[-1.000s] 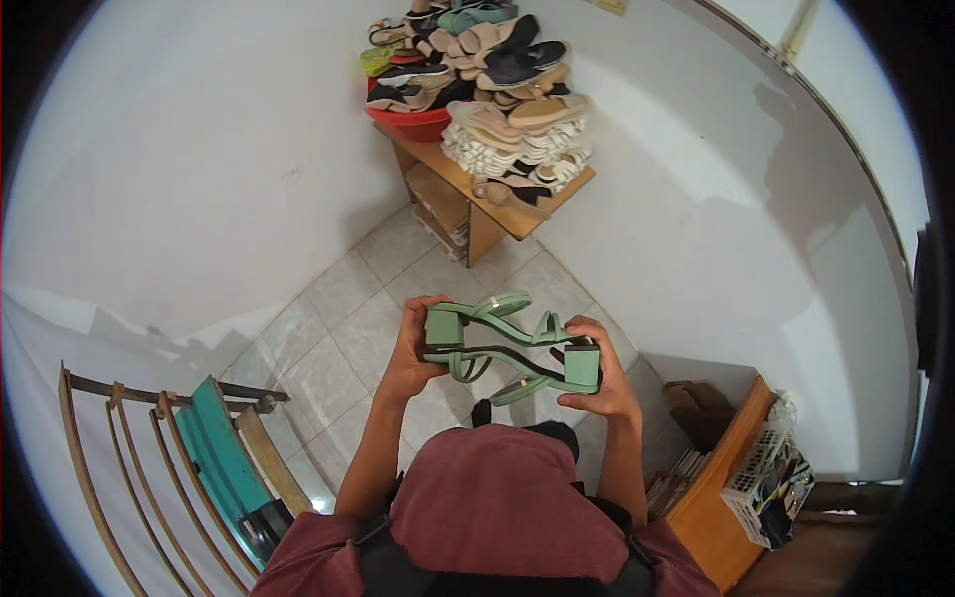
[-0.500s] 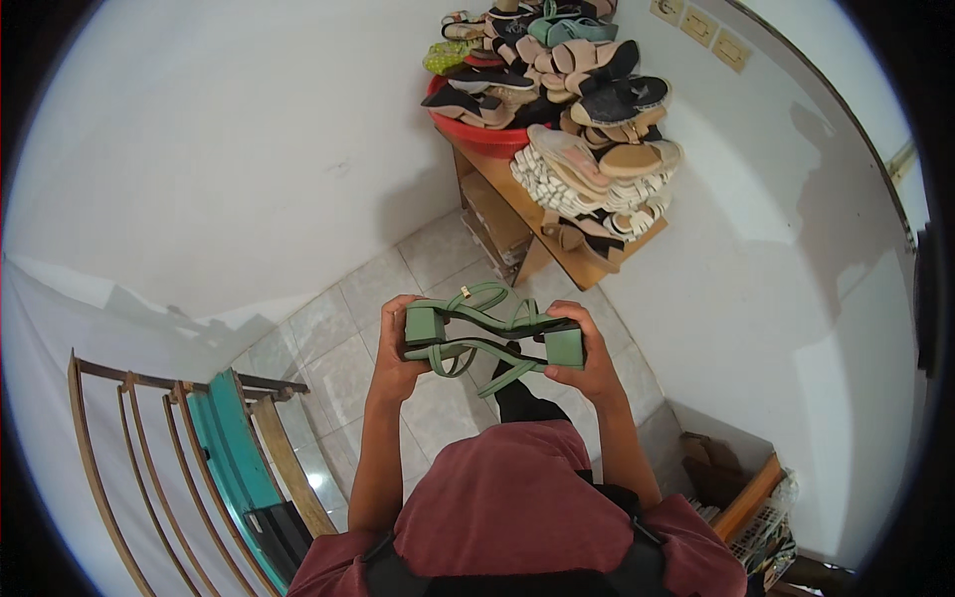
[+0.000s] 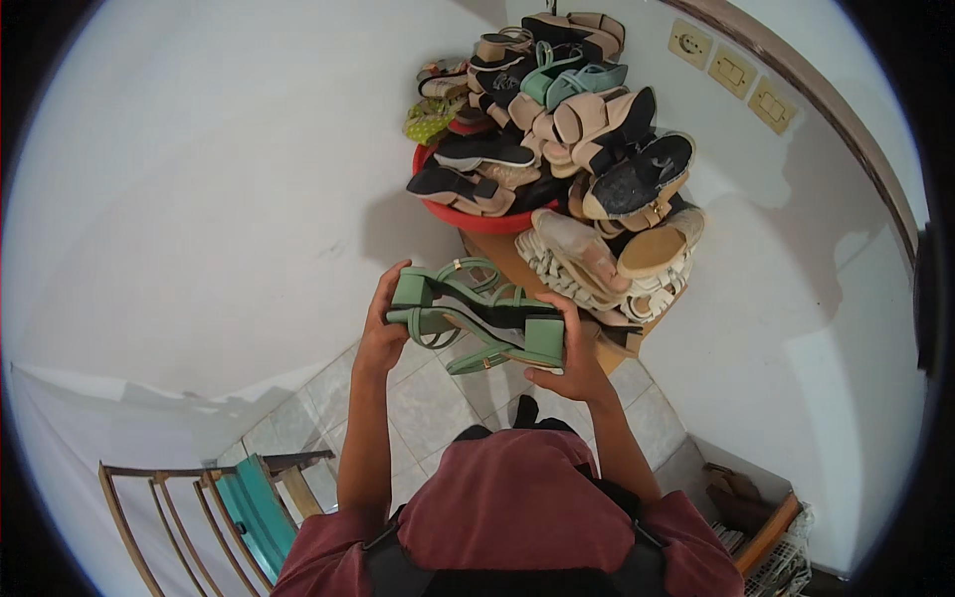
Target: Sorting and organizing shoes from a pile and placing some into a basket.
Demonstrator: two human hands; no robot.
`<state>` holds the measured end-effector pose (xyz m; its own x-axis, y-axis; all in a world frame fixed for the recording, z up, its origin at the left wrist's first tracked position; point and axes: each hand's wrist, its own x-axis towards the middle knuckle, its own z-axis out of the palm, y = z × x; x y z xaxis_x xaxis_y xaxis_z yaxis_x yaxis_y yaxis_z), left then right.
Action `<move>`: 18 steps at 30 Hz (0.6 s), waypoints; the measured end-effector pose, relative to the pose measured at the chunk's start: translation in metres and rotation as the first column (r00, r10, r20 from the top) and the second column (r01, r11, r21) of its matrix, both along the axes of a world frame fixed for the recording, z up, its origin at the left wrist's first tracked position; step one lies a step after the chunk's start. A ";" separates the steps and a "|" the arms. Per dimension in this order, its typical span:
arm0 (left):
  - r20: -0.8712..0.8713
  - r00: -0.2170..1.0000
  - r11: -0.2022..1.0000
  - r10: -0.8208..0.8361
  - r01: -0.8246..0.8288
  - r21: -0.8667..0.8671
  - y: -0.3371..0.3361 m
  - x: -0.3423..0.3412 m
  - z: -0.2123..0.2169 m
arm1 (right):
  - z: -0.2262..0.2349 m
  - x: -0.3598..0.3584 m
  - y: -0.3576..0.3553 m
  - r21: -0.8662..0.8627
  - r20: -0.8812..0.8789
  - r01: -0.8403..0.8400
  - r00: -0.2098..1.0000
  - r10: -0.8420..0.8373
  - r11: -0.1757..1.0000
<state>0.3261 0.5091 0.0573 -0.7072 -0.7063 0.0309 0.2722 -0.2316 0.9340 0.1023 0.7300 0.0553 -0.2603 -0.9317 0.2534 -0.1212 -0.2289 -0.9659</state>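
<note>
Between my hands is a pair of green block-heeled sandals, lying sole to sole in opposite directions. My left hand grips the end with one square heel, its fingers wrapped round the outer side. At the other end my right hand is closed round the second heel, thumb below and fingers above. Thin green straps loop out above and below the soles. The pair is held in the air in front of my chest, on the near side of a heaped pile of shoes.
A wooden table in the corner carries a red basin heaped with shoes, and white woven shoes beside it. A slatted rack stands at lower left, a wooden-edged box at lower right. Wall sockets are at upper right.
The sandals and both hands have shifted slightly up and left in view, tilting a little. The shoe pile now appears larger and nearer. Both hands keep hold.
</note>
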 end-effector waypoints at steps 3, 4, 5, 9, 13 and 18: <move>0.006 0.998 0.998 -0.062 0.062 -0.004 -0.049 -0.035 -0.002 | -0.004 -0.014 -0.029 0.030 0.030 0.097 0.995 -0.097 0.995; 0.018 0.996 0.996 -0.091 0.091 -0.005 -0.065 -0.048 -0.004 | -0.007 -0.019 -0.039 0.020 0.037 0.142 0.989 -0.143 0.990; 0.033 0.992 0.992 -0.123 0.123 -0.004 -0.081 -0.058 -0.005 | -0.008 -0.023 -0.050 0.021 0.036 0.156 0.987 -0.156 0.988; 0.035 0.962 0.960 -0.270 0.272 -0.064 -0.158 -0.107 -0.008 | -0.022 -0.037 -0.102 -0.024 0.103 0.266 0.959 -0.263 0.964; 0.031 0.931 0.918 -0.364 0.364 -0.157 -0.238 -0.162 -0.006 | -0.025 -0.056 -0.164 -0.160 0.018 0.413 0.909 -0.416 0.897; 0.031 0.901 0.823 -0.434 0.410 -0.393 -0.341 -0.232 0.005 | -0.014 -0.072 -0.251 -0.012 0.104 0.548 0.833 -0.544 0.837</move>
